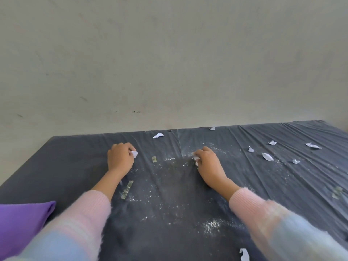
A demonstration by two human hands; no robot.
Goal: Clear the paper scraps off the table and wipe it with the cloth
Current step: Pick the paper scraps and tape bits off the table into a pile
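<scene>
At the fingertips: left hand [120, 158] curled, pinching a white scrap [134, 153]; right hand [208, 162] curled round a second scrap [196, 160]. Loose scraps [267, 156] lie right of the right fingers. Purple cloth [24, 219] well back, beside left sleeve [79, 219], on dark table [75, 157].

The purple cloth [24, 221] is cut off by the left edge, one paper scrap [244, 254] by the bottom; scraps [134, 153] in the left hand [120, 157] and right hand [209, 162] are largely hidden

White paper scraps [267, 156] strewn on dark table [75, 157], purple cloth [22, 221] near-left
</scene>
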